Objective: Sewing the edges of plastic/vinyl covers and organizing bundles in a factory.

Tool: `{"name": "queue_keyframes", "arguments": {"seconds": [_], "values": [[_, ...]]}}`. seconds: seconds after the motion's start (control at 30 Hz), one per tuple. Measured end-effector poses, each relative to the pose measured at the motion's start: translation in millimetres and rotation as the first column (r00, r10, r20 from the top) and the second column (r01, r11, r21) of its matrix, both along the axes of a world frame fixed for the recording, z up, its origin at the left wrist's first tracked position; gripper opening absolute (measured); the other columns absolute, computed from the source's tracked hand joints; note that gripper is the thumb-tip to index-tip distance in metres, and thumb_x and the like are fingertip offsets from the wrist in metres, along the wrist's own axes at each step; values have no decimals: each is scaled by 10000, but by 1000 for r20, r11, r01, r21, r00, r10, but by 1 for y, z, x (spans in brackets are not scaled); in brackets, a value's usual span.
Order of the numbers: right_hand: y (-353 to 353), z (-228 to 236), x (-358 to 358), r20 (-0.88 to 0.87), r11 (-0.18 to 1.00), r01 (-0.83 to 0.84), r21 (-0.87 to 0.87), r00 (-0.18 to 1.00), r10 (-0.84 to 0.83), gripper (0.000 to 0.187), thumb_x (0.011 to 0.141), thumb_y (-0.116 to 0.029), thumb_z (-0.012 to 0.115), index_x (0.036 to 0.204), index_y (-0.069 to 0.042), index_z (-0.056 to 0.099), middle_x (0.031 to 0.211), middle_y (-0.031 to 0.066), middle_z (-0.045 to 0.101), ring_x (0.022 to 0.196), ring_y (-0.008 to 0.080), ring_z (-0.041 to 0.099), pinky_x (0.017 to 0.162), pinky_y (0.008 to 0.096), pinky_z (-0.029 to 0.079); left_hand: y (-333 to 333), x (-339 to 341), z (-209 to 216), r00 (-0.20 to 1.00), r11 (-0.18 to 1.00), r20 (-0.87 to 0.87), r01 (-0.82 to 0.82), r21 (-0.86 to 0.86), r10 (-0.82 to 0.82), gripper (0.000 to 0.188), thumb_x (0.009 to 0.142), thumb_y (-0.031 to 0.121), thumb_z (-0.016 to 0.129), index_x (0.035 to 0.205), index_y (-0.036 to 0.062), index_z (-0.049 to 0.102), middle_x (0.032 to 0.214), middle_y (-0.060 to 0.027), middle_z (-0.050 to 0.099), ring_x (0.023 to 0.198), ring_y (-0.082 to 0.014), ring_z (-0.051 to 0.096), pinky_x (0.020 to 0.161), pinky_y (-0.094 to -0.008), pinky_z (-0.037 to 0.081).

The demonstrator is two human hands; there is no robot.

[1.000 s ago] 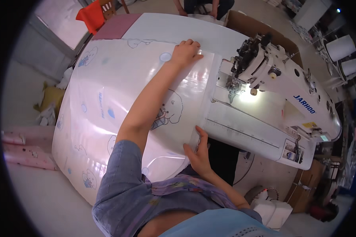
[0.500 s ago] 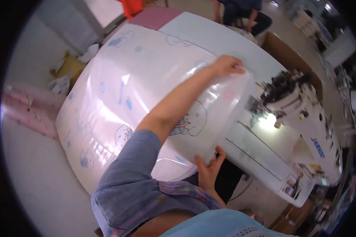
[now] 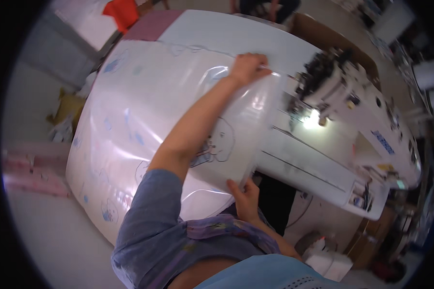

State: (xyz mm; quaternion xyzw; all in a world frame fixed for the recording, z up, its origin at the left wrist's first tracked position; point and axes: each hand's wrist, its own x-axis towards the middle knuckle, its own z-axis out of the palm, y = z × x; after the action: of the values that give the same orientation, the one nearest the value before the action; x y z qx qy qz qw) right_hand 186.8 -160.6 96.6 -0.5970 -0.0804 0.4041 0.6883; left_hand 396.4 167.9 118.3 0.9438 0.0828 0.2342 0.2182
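A large glossy plastic sheet [image 3: 164,96], whitish and translucent with printed cartoon animals and blue marks, covers most of the white table. My left hand [image 3: 248,68] reaches across to its far right corner, fingers curled and closed at the edge. My right hand [image 3: 246,198] grips the near right corner, the thumb on top and the fingers partly hidden below. Between the two hands the sheet's right edge runs beside the bed of a white sewing machine [image 3: 366,120]. The lit needle area lies to the right of that edge.
A dark red panel [image 3: 152,25] lies at the table's far left. Behind the machine stands a brown carton [image 3: 318,33]. A seated person [image 3: 270,7] is partly visible at the far side. Yellow and white crumpled material [image 3: 65,113] lies left of the table.
The view has shifted, so the table and machine appear further left and higher. Both hands still hold the sheet's right edge, which stays alongside the machine bed.
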Motion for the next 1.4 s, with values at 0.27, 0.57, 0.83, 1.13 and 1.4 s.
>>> {"name": "queue_keyframes", "arguments": {"seconds": [0.27,0.57,0.83,1.13,1.4], "values": [[1,5,3,25,999,30,27,999,-30,258,972,-122,722,1166,47,704,1067,77,735,951,109,645,855,272,508,-5,8,-1,998,999,-43,-36,9,37,349,877,437,754,956,97,758,908,-104,747,905,-309,689,860,-446,501],[0,2,4,-51,999,31,31,998,-30,262,1014,-165,681,1159,52,710,1025,58,735,914,86,621,809,258,502,-13,10,2,994,993,-55,-91,78,96,370,899,465,726,968,102,754,902,-88,738,931,-280,688,888,-442,479],[3,0,7,68,998,11,59,998,-15,338,1030,-99,644,1326,51,582,1144,91,705,983,95,633,867,250,505,-13,13,11,985,993,-135,-104,50,109,394,887,474,736,967,89,754,903,-87,742,941,-279,688,922,-447,459],[2,3,7,274,988,52,143,957,-90,604,992,-40,665,1518,25,375,1237,183,673,1093,172,658,944,286,519,-27,7,6,973,968,163,-189,165,162,287,903,390,736,947,107,721,959,-57,694,910,-301,670,962,-457,411],[-48,11,12,467,881,-470,-50,769,437,483,944,-91,722,1410,-82,595,1133,151,736,931,154,715,825,279,555,-134,-80,9,997,972,-68,-9,234,26,252,919,255,700,1125,111,677,1111,-61,679,1107,-269,633,920,-372,563]]}}
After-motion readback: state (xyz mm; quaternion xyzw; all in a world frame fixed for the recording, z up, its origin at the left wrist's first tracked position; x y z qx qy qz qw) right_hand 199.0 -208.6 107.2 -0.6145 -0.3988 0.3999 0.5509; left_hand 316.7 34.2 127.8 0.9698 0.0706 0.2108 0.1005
